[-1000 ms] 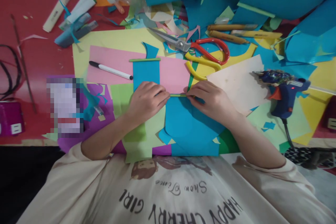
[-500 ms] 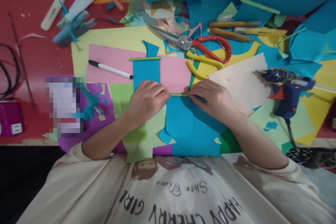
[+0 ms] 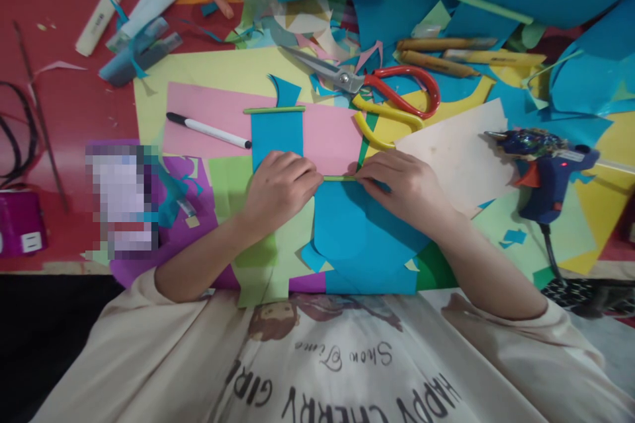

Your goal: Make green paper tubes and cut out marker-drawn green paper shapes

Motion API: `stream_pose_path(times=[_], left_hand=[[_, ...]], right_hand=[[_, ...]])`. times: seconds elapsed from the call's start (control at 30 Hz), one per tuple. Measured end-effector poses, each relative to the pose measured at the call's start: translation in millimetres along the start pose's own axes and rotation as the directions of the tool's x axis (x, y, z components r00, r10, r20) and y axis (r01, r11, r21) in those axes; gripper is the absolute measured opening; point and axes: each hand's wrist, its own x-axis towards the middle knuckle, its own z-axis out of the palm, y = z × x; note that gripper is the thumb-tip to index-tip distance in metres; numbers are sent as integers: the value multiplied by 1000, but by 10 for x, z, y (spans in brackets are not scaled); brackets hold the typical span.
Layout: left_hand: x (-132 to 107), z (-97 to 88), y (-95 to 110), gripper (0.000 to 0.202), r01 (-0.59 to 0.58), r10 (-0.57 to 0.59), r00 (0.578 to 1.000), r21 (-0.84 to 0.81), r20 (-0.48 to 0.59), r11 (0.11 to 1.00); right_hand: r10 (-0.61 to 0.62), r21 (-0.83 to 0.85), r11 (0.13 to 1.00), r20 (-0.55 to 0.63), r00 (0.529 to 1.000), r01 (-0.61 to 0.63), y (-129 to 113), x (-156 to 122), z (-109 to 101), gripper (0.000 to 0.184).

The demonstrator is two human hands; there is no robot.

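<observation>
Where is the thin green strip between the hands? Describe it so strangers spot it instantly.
On the red table, find the bare left hand and right hand. The thin green strip runs between them; unlike the similar green stick across blue paper, both hands touch it.

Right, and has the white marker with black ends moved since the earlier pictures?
No. Against the pink paper beneath it, the white marker keeps the same place and slant.
</observation>
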Motion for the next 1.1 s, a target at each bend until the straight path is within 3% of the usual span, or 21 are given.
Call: stream_pose_path(times=[0.3,0.53,0.7,0.97,1.1], left_hand=[[7,8,11,16,3,-3,1000,8,-30,1000],[-18,22,-8,15,-4,4,1000,7,-4,1000],[-14,24,-37,14,-33,35,996,29,-84,999],[8,-30,-43,13,-81,85,981,31,-173,996],[-16,-25,-53,13,-65,64,992,-4,-112,998]], right_hand=[[17,-46,999,51,999,-15,-43,18,-41,28],[61,152,986,75,995,-72,37,-11,-56,13],[86,153,983,102,991,-101,74,-6,-84,10],[103,146,983,48,994,-109,90,-2,-81,9],[96,141,985,4,995,-95,100,-11,-63,11]])
